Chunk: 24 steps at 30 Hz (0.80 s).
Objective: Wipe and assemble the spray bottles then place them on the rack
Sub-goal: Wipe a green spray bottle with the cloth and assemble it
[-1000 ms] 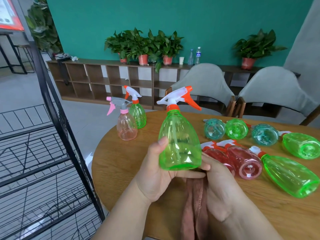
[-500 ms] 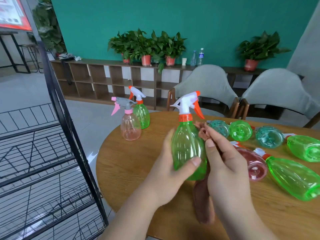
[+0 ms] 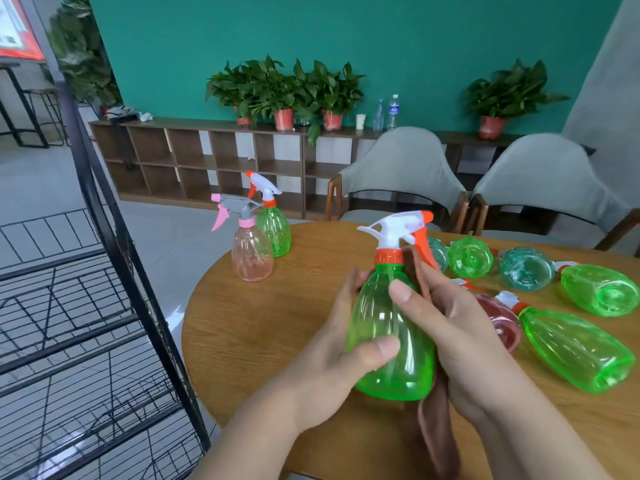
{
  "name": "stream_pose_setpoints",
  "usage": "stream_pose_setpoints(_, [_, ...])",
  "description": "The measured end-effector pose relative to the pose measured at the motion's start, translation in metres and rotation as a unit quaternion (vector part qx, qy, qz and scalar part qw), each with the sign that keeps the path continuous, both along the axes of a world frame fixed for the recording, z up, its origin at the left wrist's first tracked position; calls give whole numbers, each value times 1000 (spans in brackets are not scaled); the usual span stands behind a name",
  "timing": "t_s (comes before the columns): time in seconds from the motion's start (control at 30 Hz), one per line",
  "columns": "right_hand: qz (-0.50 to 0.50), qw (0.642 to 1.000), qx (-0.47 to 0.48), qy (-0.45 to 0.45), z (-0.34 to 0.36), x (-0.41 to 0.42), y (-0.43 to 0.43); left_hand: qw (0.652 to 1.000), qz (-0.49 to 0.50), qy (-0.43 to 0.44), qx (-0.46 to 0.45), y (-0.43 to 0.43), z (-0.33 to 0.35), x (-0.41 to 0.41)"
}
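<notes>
At nine o'clock of the view stands the black wire rack point(image 3: 104, 306), just beside the round wooden table point(image 3: 249, 341). At the table's ten o'clock edge two bottles with their heads fitted stand upright. The pink bottle point(image 3: 251, 252) is in front and a small green bottle point(image 3: 275, 230) is close behind it (whether either has been wiped cannot be told).

Toward the table's six o'clock, the left hand point(image 3: 329, 362) curls round the lower body of the held green bottle point(image 3: 384, 341), with the thumb across its front. It holds the bottle upright, seemingly clear of the wood. The bottle's white and orange spray head point(image 3: 398, 230) is on.

At the bottle's three o'clock the right hand point(image 3: 460, 334) clamps the brown cloth point(image 3: 436, 434) against its side, thumb hooked over the front. The cloth's tail hangs toward six o'clock.

From one to three o'clock of the table, more bottles lie on their sides, among them a teal bottle point(image 3: 526, 268) and a large green bottle point(image 3: 575, 348).

This looks like the wiping step on one assembled bottle. Every bottle in view is on the table or in the hands, so all the racking is yet to do, and probably most of the wiping too.
</notes>
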State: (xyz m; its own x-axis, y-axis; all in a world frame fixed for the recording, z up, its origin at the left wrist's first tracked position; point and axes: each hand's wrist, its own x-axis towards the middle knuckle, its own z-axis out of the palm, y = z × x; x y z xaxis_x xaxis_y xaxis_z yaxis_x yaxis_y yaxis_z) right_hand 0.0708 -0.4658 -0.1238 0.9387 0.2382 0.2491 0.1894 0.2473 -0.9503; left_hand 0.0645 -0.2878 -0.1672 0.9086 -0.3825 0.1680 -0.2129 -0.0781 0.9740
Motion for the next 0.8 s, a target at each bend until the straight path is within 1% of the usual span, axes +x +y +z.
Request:
stream_pose_setpoints(0.07, [22, 998, 51, 40, -1, -1, 0, 998, -9, 50, -44, -4, -4, 1])
stream_pose_setpoints(0.13, [17, 994, 91, 64, -5, -1, 1, 994, -2, 84, -73, -6, -4, 1])
stream_pose_setpoints(0.2, [1, 993, 98, 67, -7, 0, 1, 995, 8, 82, -62, -7, -6, 4])
stream_pose_setpoints(0.37, [-58, 998, 19, 7, -3, 3, -3, 998, 42, 36, 20, -9, -5, 6])
stream_pose_setpoints(0.5, [-89, 996, 0, 3, -8, 8, 2, 987, 123, -21, 106, -19, 1, 0])
stream_pose_setpoints(0.6, [-141, 987, -69, -34, -12, 7, 11, 955, 198, -74, 209, -28, 5, -5])
stream_pose_setpoints(0.7, [-210, 962, -154, -79, -16, 0, 24, 921, 238, -113, 286, -33, 7, -8])
stream_pose_setpoints(0.73, [-221, 958, -165, -77, -18, -2, 29, 914, 245, -118, 302, -33, 8, -8])
stream_pose_setpoints(0.8, [-227, 959, -158, -58, -22, -8, 37, 900, 267, -119, 324, -33, 11, -6])
